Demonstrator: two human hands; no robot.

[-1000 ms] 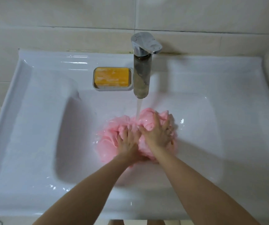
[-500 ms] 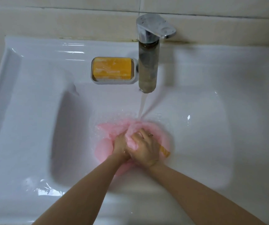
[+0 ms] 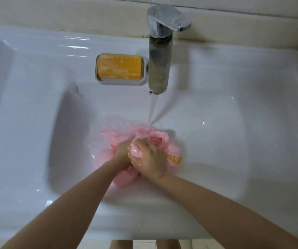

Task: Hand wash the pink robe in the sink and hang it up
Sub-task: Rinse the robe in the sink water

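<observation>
No text, label, brand, number or sign can be read anywhere.

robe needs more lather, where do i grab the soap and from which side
Probably pinch the soap across its short width, from above and in front. It lies flat in its dish, long edges near and far, and the faucet crowds its right end. The left hand and right hand both grip the robe, so one must let go first.
</observation>
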